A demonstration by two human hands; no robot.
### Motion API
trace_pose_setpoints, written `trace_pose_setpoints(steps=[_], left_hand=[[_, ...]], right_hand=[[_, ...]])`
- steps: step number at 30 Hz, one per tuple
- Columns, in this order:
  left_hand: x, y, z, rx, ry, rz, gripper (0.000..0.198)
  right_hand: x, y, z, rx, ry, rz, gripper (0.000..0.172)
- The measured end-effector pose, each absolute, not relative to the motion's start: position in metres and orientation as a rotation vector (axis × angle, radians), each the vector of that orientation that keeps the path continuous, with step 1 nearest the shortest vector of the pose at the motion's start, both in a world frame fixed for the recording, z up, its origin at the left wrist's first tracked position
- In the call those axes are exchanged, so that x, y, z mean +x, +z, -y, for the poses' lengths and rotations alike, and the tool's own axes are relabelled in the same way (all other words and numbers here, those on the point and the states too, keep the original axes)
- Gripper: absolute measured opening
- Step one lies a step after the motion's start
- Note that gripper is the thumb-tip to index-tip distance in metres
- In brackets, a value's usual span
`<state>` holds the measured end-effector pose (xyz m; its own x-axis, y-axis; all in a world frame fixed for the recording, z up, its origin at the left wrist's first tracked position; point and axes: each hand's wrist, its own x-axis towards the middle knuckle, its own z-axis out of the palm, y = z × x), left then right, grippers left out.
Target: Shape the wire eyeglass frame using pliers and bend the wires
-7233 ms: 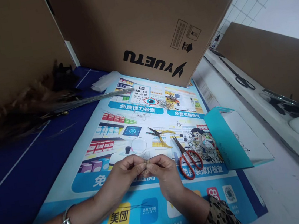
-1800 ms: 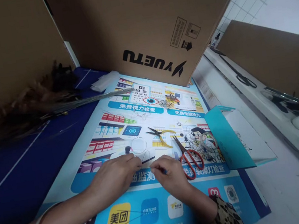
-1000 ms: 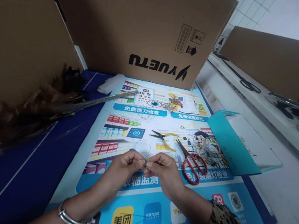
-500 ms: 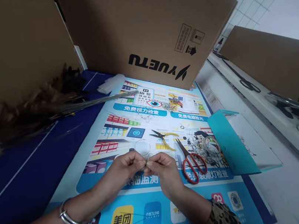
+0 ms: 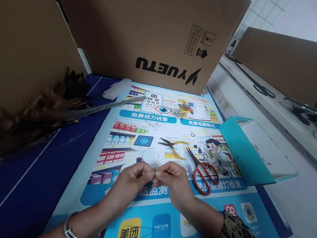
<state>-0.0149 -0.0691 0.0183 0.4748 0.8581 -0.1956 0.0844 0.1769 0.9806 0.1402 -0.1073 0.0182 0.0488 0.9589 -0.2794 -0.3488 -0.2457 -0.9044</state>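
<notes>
My left hand [image 5: 138,175] and my right hand [image 5: 171,176] meet fingertip to fingertip over the printed poster. Both pinch a thin wire piece [image 5: 155,170], whose small shape is mostly hidden between the fingers. Just beyond the hands lie yellow-handled pliers [image 5: 175,148] with their jaws apart. To the right of my right hand are red-handled scissors [image 5: 205,175]. A tangle of small wire pieces [image 5: 219,157] is spread beside the scissors, with a roll [image 5: 224,153] among them.
A teal box [image 5: 249,157] holds small wire bits at the right. Tall cardboard [image 5: 151,28] stands at the back. Feathers [image 5: 35,113] and a bundle of thin wires [image 5: 106,106] lie at the left. Another small wire cluster [image 5: 179,113] rests near the cardboard.
</notes>
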Motion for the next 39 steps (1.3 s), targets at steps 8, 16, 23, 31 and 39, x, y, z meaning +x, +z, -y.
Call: trace_pose_setpoints(steps=[8, 16, 23, 31, 39], left_hand=[[-0.047, 0.041, 0.048, 1.994, 0.385, -1.057, 0.020], [-0.033, 0.052, 0.099, 2.535, -0.242, -0.810, 0.020], [-0.025, 0.028, 0.122, 2.692, -0.191, -0.729, 0.032], [-0.023, 0.017, 0.133, 2.735, -0.168, -0.709, 0.031], [-0.040, 0.043, 0.091, 2.609, -0.142, -0.807, 0.025]], right_hand=[[0.157, 0.018, 0.101, -1.342, 1.494, 0.922, 0.023], [0.171, -0.001, 0.106, -1.526, 1.318, 1.246, 0.015], [0.175, 0.016, 0.106, -1.551, 1.188, 1.379, 0.013], [0.173, 0.023, 0.108, -1.528, 1.211, 1.457, 0.015], [0.173, 0.027, 0.111, -1.440, 1.158, 1.672, 0.013]])
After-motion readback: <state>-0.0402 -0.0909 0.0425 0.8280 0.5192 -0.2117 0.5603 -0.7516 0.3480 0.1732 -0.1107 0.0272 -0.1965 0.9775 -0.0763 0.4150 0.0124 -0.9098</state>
